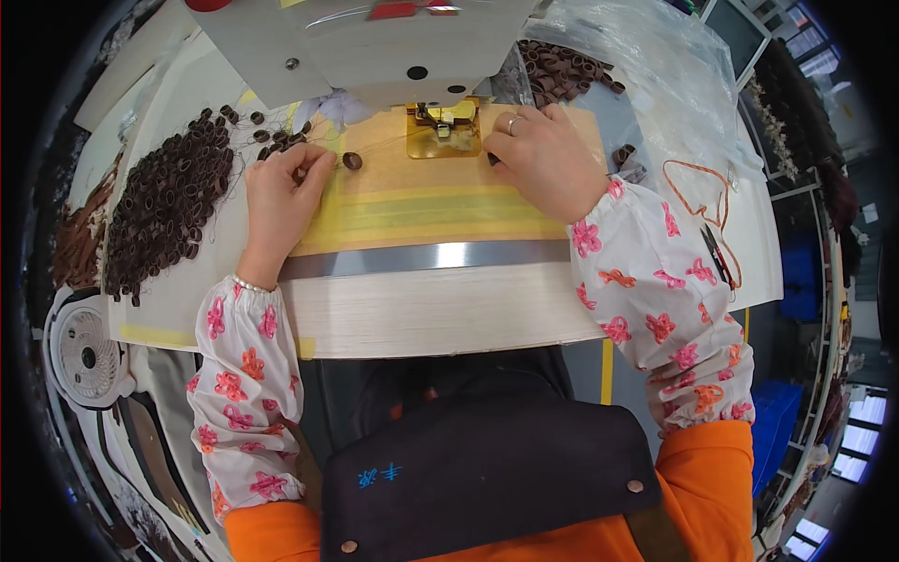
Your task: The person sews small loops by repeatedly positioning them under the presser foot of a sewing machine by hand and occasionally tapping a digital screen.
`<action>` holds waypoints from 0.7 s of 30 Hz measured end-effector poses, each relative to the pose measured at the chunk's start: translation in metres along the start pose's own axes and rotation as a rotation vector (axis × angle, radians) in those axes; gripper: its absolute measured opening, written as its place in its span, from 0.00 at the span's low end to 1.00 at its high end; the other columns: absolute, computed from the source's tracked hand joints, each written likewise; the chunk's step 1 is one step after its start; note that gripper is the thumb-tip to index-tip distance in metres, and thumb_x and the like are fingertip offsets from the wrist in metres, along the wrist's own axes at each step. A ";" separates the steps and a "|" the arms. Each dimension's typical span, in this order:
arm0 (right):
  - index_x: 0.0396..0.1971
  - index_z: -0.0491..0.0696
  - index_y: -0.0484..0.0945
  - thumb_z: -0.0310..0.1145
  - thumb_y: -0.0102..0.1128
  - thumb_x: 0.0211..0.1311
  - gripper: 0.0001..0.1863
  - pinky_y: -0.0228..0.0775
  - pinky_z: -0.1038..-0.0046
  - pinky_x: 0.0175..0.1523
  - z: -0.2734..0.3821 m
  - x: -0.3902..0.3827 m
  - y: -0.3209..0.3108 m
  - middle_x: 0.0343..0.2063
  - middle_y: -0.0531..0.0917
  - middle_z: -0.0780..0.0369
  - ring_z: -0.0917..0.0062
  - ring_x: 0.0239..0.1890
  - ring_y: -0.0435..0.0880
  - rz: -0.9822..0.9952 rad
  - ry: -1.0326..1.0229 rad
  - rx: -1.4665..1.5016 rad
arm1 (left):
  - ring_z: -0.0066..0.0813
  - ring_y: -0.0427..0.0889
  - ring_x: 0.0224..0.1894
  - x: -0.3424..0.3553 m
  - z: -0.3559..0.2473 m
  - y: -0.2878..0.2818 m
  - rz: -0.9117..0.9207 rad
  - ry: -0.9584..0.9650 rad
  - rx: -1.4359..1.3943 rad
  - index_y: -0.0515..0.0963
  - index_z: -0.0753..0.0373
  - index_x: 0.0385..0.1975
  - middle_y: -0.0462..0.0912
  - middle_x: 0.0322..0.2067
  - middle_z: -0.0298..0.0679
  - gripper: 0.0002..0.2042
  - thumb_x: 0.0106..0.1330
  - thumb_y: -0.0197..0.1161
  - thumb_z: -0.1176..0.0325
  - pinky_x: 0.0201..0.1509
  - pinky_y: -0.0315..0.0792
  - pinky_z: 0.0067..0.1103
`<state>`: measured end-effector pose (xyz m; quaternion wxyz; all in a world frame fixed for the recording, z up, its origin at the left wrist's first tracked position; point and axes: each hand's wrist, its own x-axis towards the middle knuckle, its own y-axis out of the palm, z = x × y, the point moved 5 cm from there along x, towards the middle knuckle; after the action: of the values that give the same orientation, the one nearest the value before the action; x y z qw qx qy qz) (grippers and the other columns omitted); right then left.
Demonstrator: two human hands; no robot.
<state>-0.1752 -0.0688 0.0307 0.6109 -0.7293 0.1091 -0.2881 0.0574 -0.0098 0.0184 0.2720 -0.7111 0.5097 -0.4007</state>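
My left hand (288, 187) is closed in a pinch beside the small brown loops at the left of the sewing machine. A dark brown bit shows at its fingers, but what they grip is mostly hidden. Just right of these fingertips, a single brown loop (352, 161) rests on the yellowish work surface, with thin threads near it. The presser foot (443, 129) stands over a shiny gold needle plate (423, 148). To its right, my right hand (548, 155), with a ring on one finger, pinches a small dark brown loop (493, 159), mostly covered by the fingers.
A large heap of brown loops (173, 192) spreads over the left of the table. Another pile (565, 70) lies behind my right hand, near clear plastic (646, 47). Black snips (717, 253) with an orange cord (693, 173) lie at right. The machine head (375, 51) overhangs the middle.
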 end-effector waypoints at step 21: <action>0.31 0.40 0.74 0.21 0.55 0.45 0.09 0.70 0.81 0.32 -0.006 0.014 0.031 0.23 0.79 0.63 0.83 0.27 0.78 -0.072 0.564 1.228 | 0.36 0.76 0.20 0.016 -0.059 0.052 0.054 0.130 -0.127 0.74 0.64 0.31 0.76 0.18 0.41 0.09 0.57 0.57 0.65 0.24 0.68 0.28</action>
<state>-0.1611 -0.0881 0.0061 0.8526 -0.1502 0.0565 -0.4972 -0.0165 -0.0406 0.0128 0.2034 -0.6855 0.5695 -0.4056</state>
